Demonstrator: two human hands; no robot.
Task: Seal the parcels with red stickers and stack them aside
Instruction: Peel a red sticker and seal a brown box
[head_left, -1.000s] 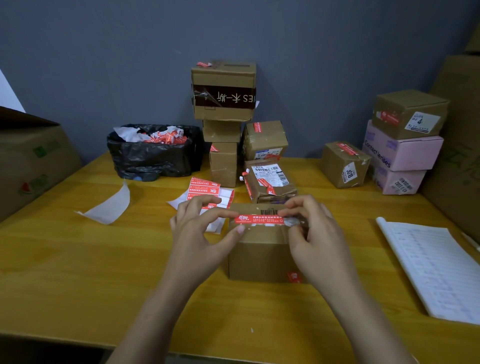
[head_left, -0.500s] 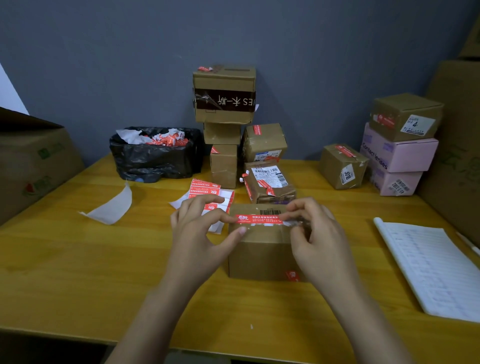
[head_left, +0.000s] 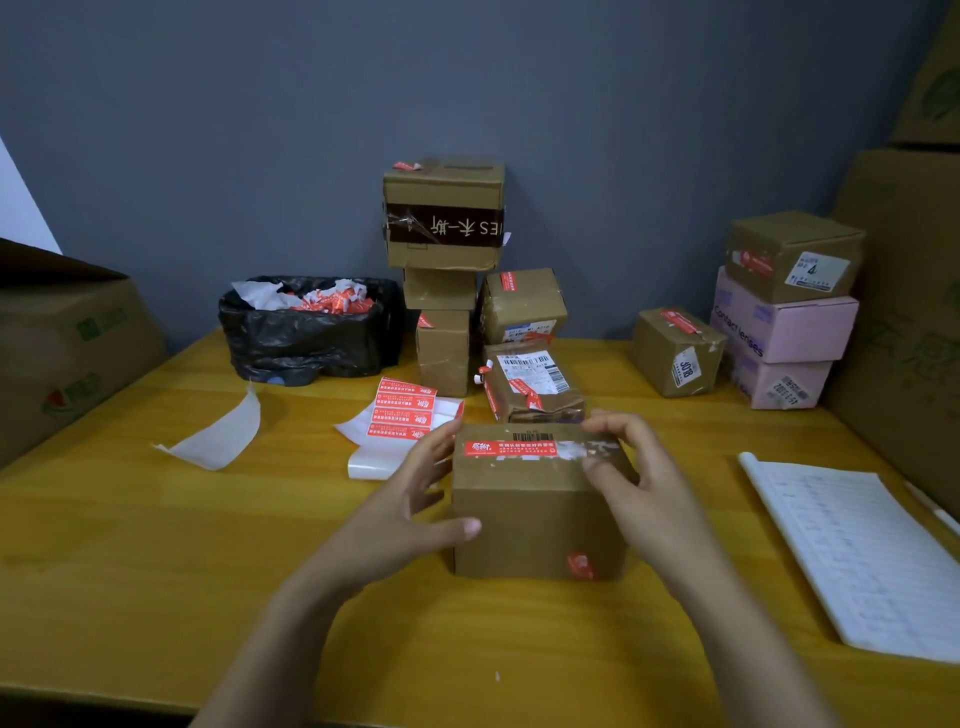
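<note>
A brown parcel (head_left: 535, 514) stands on the yellow table (head_left: 156, 545) in front of me. A red sticker (head_left: 511, 448) lies flat along its top. My left hand (head_left: 410, 509) is beside the parcel's left side with straight fingers, its thumb touching the front face. My right hand (head_left: 644, 488) curls over the parcel's top right corner, fingers and thumb on either side of the sticker's right end. A sheet of red stickers (head_left: 402, 413) lies just left of the parcel. Stickered parcels are stacked at the back (head_left: 444, 218).
A black bin bag (head_left: 311, 332) of peeled backing stands back left, and a loose backing strip (head_left: 218, 436) lies nearby. An open notebook (head_left: 852, 551) lies right. Pink boxes (head_left: 779, 327) and a brown parcel (head_left: 675, 353) sit back right. Large cartons flank both sides (head_left: 67, 343).
The sticker, held over the parcel by both hands before, now lies on its top. My left hand has let go and moved down to the parcel's left side.
</note>
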